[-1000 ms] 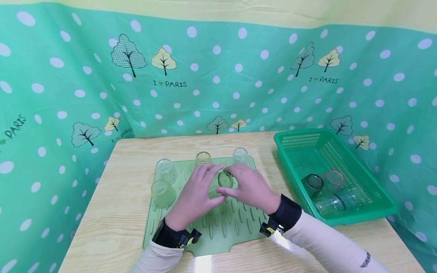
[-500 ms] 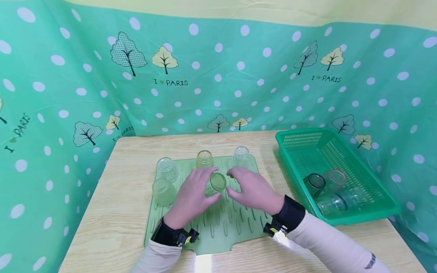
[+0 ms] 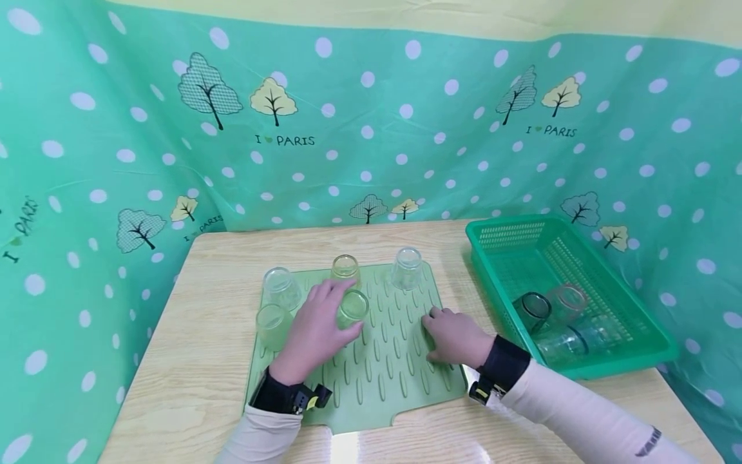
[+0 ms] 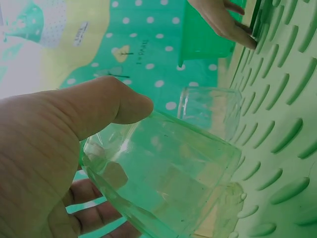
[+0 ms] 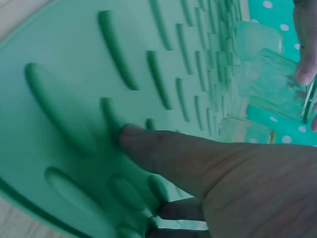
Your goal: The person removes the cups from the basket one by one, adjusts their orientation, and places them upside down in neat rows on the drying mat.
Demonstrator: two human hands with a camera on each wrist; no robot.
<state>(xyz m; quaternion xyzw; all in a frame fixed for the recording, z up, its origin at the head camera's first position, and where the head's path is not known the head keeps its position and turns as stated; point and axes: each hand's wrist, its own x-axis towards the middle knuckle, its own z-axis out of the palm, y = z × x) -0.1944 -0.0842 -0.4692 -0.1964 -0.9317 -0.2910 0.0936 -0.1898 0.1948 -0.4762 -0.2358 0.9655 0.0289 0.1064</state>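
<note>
The right hand [image 3: 460, 335] has come away from the green glass [image 3: 355, 308] at the centre of the frame and now sits lower and further right, over the right edge of the pale green mat [image 3: 371, 393]. That leaves the left hand [image 3: 315, 332] alone with the glass, so steadying it seems to fall to that one hand.

The left hand reaches up from the bottom left, thumb on the near side and fingers on the far side, gripping the glass. It stands narrow end up over the mat; whether it fully touches down is hard to tell.

The right hand comes in from the lower right, holding nothing, fingers loosely bent, with the thumb tip at the mat's ridges.

Around the held glass, a yellowish glass [image 3: 345, 267] and a clear glass [image 3: 408, 270] stand above, and at far right a green basket [image 3: 614, 367] holds more glassware
</note>
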